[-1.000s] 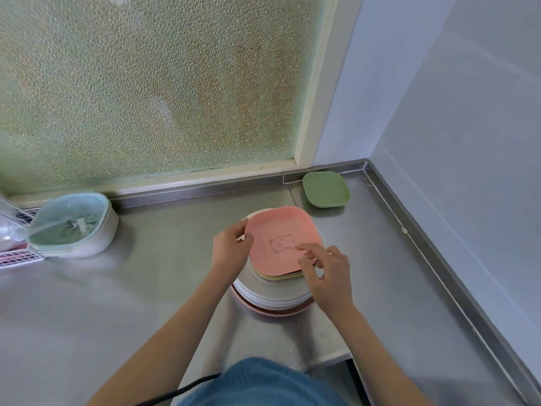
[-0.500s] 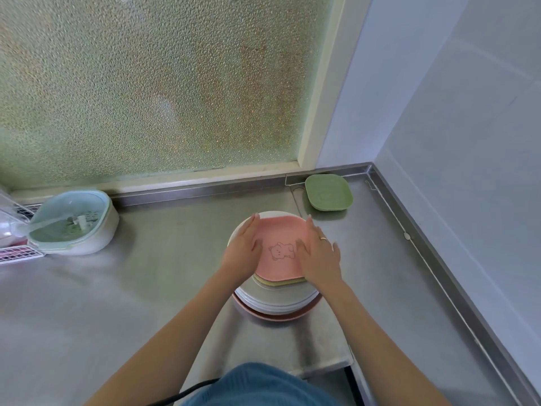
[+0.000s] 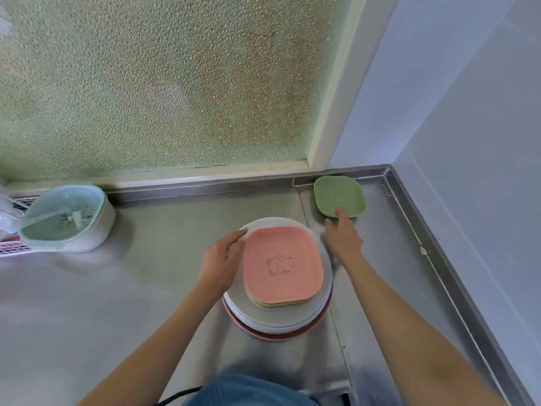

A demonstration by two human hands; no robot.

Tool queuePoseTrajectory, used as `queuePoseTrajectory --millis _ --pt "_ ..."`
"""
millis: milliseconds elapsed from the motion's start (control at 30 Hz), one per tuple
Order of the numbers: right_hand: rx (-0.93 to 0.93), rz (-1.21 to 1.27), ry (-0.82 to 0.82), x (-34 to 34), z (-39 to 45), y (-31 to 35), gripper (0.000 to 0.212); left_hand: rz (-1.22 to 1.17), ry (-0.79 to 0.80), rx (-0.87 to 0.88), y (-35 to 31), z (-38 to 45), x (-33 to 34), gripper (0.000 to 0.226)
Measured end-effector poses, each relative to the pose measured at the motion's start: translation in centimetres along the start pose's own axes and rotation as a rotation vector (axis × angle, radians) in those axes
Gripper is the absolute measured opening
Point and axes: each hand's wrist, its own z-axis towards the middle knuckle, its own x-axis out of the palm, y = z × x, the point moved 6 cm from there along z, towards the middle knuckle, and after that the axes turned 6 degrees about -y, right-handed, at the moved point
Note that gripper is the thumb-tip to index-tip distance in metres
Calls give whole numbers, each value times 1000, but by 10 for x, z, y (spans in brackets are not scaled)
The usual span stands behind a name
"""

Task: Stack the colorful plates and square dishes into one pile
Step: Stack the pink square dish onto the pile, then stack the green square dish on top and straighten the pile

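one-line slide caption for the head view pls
Right hand reaches toward green square dish; left hand steadies plate pile.

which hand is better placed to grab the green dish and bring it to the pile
The right hand. Its fingertips reach the near edge of the green square dish in the counter's back corner. The left hand rests on the far side of the pile, against the pink bear dish.

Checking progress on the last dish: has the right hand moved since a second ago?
Yes. The right hand has left the pink dish and reached toward the counter's back corner, fingertips at the green dish.
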Motion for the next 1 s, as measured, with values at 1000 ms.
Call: queuePoseTrajectory --millis 1000 --pt "-719 -167 -542 -53 -123 83 22 -102 31 -20 -12 -26 10 34"
